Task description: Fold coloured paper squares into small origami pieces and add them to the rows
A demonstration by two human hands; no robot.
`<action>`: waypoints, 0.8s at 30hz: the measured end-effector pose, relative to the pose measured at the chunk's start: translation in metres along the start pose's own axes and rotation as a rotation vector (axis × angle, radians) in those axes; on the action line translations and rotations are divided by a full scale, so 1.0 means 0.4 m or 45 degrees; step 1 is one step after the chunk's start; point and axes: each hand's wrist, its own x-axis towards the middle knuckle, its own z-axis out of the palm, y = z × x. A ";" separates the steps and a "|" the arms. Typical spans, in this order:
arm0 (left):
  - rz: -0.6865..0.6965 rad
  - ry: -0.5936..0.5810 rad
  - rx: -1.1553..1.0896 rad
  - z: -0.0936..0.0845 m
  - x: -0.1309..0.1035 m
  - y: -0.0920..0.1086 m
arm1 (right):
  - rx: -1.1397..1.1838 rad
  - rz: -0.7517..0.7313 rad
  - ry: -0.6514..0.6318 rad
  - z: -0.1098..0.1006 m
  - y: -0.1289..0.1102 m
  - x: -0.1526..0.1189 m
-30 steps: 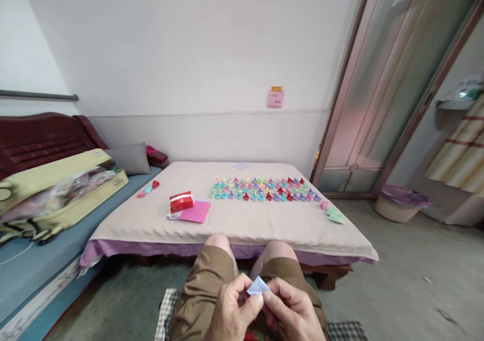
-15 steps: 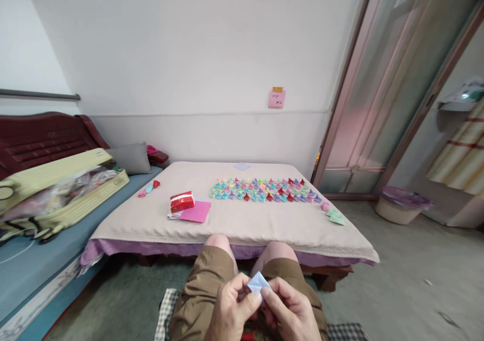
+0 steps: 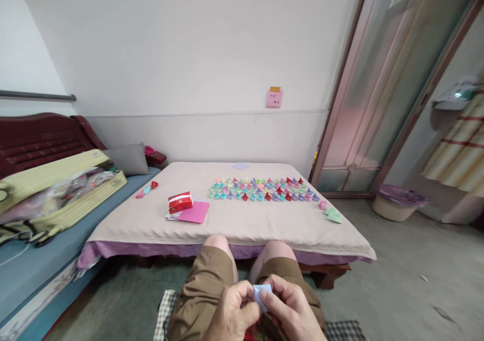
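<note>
A small folded light-blue paper (image 3: 262, 294) is between my two hands, above my lap. My left hand (image 3: 235, 308) is closed on its left edge, with thumb and fingers pinched. On the right side my right hand (image 3: 288, 305) grips the same paper, its thumb pressed on the front face. Rows of small folded paper pieces in many colours (image 3: 260, 190) lie on the cloth-covered table (image 3: 234, 230) beyond my knees.
A red tissue pack (image 3: 180, 202) rests by pink paper sheets (image 3: 196, 212). Green folded papers (image 3: 333, 215) lie at the right. An open yellow suitcase (image 3: 79, 200) stands at the left, a bin (image 3: 397, 202) on the floor at the right.
The light-blue paper has turned between my fingers; its pointed top now shows as a flatter edge. Both hands still hold it. The view has shifted slightly.
</note>
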 end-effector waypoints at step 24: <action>-0.305 0.062 -0.638 -0.001 0.004 0.018 | -0.312 -0.512 -0.176 -0.024 -0.027 -0.005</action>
